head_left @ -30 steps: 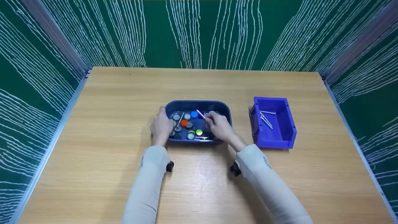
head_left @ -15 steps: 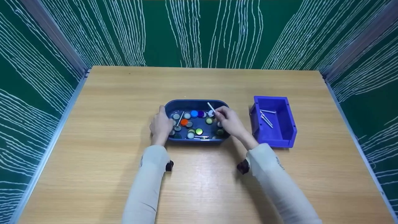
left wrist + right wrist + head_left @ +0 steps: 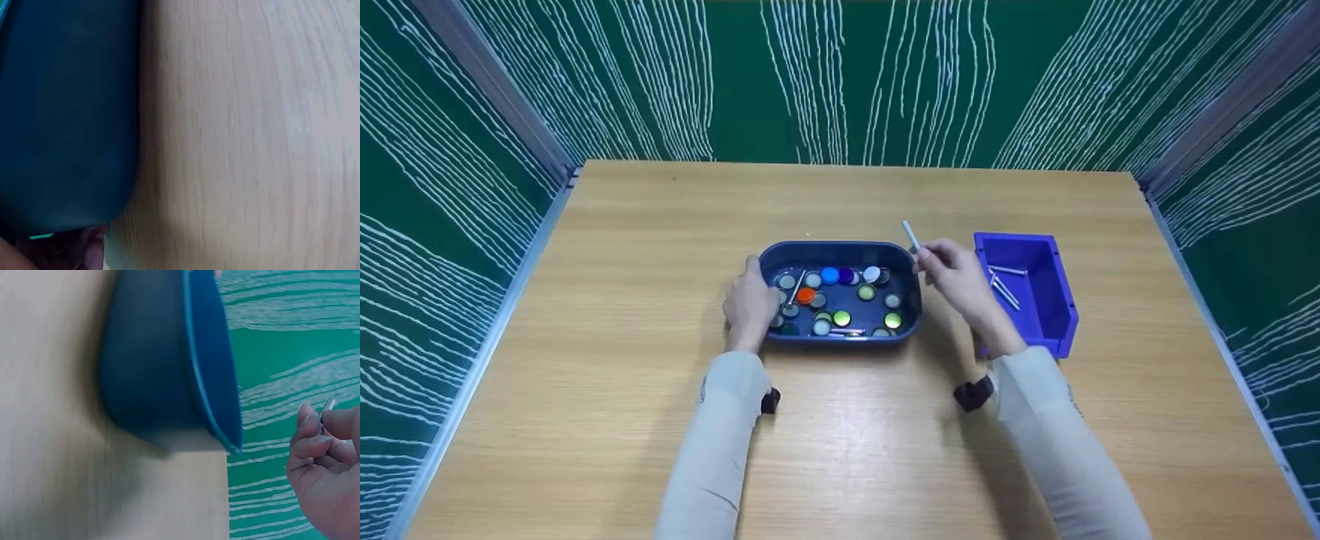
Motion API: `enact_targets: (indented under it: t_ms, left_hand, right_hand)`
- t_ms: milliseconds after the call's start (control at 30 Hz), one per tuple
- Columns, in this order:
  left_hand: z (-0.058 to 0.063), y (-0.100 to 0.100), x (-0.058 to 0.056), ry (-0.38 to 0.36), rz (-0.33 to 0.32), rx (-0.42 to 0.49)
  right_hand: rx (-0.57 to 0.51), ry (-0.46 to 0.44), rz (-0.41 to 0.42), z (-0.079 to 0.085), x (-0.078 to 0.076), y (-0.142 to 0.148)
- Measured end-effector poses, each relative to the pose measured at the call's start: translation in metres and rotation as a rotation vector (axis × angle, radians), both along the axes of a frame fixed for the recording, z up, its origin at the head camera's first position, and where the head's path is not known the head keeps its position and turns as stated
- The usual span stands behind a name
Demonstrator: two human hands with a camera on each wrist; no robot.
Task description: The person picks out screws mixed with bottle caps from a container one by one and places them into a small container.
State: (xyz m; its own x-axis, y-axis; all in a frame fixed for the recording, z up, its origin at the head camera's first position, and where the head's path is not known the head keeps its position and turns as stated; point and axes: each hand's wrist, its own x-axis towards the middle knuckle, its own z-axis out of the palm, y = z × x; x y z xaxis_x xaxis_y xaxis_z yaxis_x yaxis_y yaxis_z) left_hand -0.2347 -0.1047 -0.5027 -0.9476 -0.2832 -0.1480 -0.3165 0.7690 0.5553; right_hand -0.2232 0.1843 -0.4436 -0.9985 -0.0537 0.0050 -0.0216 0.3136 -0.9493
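My left hand (image 3: 750,309) grips the left end of a dark blue oval tub (image 3: 840,340); in the left wrist view its fingertips (image 3: 93,253) curl at the tub's corner. Many bottle caps lie in the tub, among them an orange cap (image 3: 805,295) and a light blue cap (image 3: 829,275). A silver bolt (image 3: 796,288) leans among the caps at the left, and another bolt (image 3: 847,331) lies along the near wall. Between thumb and fingers my right hand (image 3: 960,281) pinches a slim silver bolt (image 3: 910,234), raised beside the tub's right end.
To the right stands a purple open-front bin (image 3: 1044,322) with several silver bolts (image 3: 1005,292) in it; my right hand and wrist overlap its left side. The wooden table (image 3: 660,225) ends at green walls (image 3: 855,90) with white streaks.
My right hand has lifted the bolt from the tub and carried it right, past the tub's right rim towards the purple bin. My left hand has stayed on the tub.
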Motion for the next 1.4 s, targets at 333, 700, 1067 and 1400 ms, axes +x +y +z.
enact_targets:
  t_ms: [333, 700, 1067, 1400]
  left_hand:
    - [-0.001, -0.001, 0.0, 0.013, -0.002, -0.035]
    - [0.0, 0.0, 0.0, -0.005, 0.002, -0.036]
    - [0.0, 0.002, 0.0, -0.01, 0.005, -0.016]
    - [-0.001, 0.0, 0.001, 0.005, -0.003, -0.016]
  right_hand:
    - [-0.145, 0.044, -0.101, 0.007, 0.004, 0.03]
    - [-0.109, -0.015, -0.288, -0.011, 0.004, 0.077]
    - [0.272, -0.268, -0.399, -0.037, 0.005, 0.106]
    - [0.52, -0.269, -0.369, -0.051, 0.011, 0.105]
